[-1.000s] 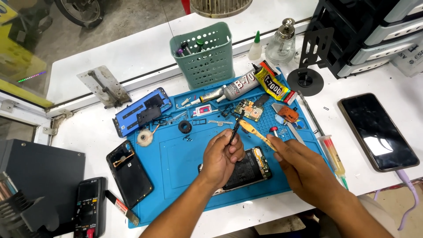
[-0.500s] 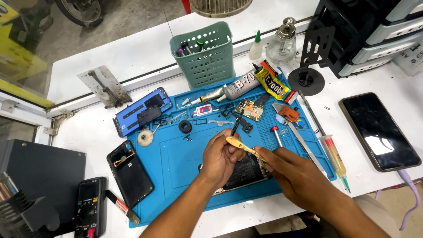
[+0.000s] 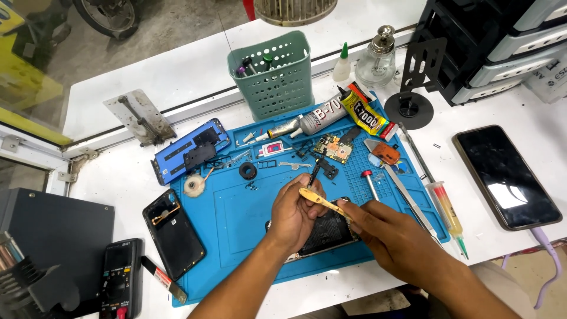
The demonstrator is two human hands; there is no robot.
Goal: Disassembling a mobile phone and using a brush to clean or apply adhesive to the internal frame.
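Head view: an opened smartphone (image 3: 322, 233) is seen lying on the near part of a blue repair mat (image 3: 236, 215), held down under the left hand (image 3: 293, 215). The fingers of that hand are curled together over the phone's upper edge, and a black tool (image 3: 313, 175), apparently tweezers, juts from them toward the far side. A yellow flat pry tool (image 3: 322, 201) is pinched between thumb and fingers of the right hand (image 3: 390, 239), its tip resting at the left hand's fingertips above the phone.

The step in hand is judged to be prying or lifting of a part inside the phone body. Steady downward pressure from the left hand and a shallow tool angle appear to be called for next, so that no internal part is strained.

Noted on the mat's far right: a circuit board (image 3: 332, 147), a glue tube (image 3: 316, 119), a red-handled screwdriver (image 3: 370, 183). A blue back cover (image 3: 190, 150) lies at far left; a second phone (image 3: 507, 176) rests apart, off the mat to the right.
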